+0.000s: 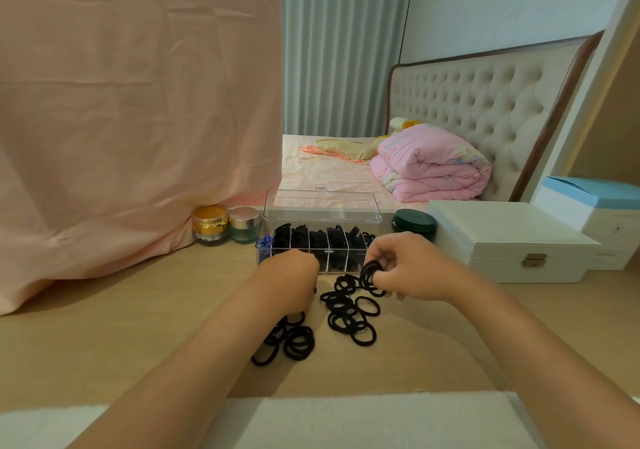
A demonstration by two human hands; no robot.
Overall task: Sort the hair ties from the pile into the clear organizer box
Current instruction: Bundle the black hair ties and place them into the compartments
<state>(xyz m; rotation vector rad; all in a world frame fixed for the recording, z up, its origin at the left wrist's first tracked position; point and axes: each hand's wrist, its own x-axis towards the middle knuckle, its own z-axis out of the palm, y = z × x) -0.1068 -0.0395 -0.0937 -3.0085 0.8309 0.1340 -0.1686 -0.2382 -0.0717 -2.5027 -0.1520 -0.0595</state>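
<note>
A big pink cloth [131, 119] hangs over the left side and bunches onto the far left part of a pale wooden desk [104, 327]. Beyond the desk's far edge stands a bed [329, 171] with a tufted headboard [485, 102] and a folded pink quilt [433, 164]. At the far right corner of the desk sits a white case [512, 240] with a metal latch on its front, and a blue-topped carton [588, 206] stands just behind it to the right. The clear organizer box [322, 256] stands at the middle of the far edge, its lid [322, 206] tipped up and back, its divided compartments packed with dark hair ties. The person's left hand [291, 282] hangs knuckles-up just in front of the box, its fingers bent down out of sight, so whether it holds anything cannot be told. The right hand [405, 268] is beside it, near the box's right end, fingers and thumb pinched on a bunch of ties [372, 275]. The pile of black hair ties [349, 313] lies on the desk between the hands and nearer the front edge, with a second cluster [291, 341] under the left wrist. A dark green tin [414, 223] sits between the box and the white case. Left of the box, at the far edge, a gold-lidded jar [210, 225] and a silver-lidded jar [244, 224] stand side by side against the cloth. A few blue ties [265, 242] show at the box's left end.
</note>
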